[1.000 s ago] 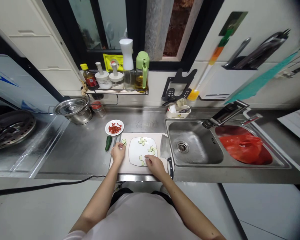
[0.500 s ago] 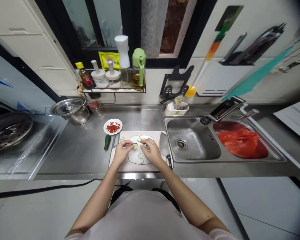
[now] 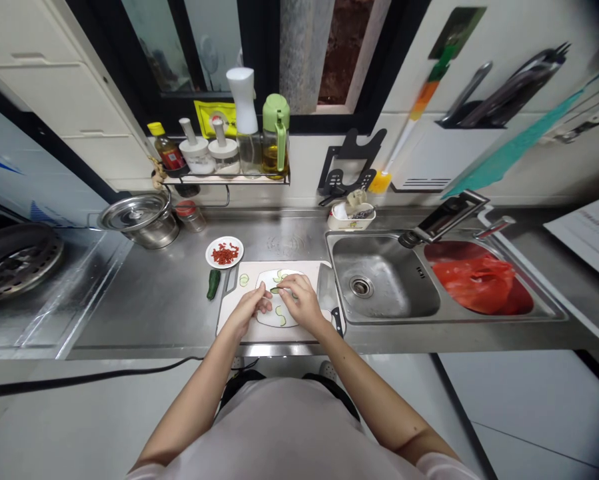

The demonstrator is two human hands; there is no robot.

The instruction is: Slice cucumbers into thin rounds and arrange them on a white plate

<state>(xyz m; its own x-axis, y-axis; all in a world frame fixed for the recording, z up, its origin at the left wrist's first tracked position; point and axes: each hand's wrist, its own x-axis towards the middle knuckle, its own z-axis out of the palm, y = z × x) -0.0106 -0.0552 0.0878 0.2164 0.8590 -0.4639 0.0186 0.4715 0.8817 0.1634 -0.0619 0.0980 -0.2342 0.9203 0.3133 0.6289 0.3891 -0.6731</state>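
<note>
A thin cucumber slice [image 3: 274, 291] with a dark green rim is pinched in the fingertips of my right hand [image 3: 300, 300], just above a white plate [image 3: 266, 319]. Close by on the left, my left hand [image 3: 252, 309] has thumb and fingers apart with nothing between them. Several pale cucumber slices [image 3: 280, 315] lie on the plate, which rests on a light cutting board [image 3: 244, 330]. More slices [image 3: 244, 280] are on the board's upper left. A cleaver [image 3: 326, 287] with a black handle lies along the right side of the board.
A dark green cucumber piece [image 3: 213, 285] and a small dish [image 3: 210, 259] of chopped red bits stand left of the board. A sink [image 3: 389, 280] adjoins on the right, with a red plastic bag [image 3: 479, 283] in its second basin. A lidded steel pot [image 3: 154, 233] stands back left.
The cucumber slice has passed from my left hand's fingers to my right hand's. My left hand has lowered slightly and its fingers have spread, uncovering slices on the board's upper left.
</note>
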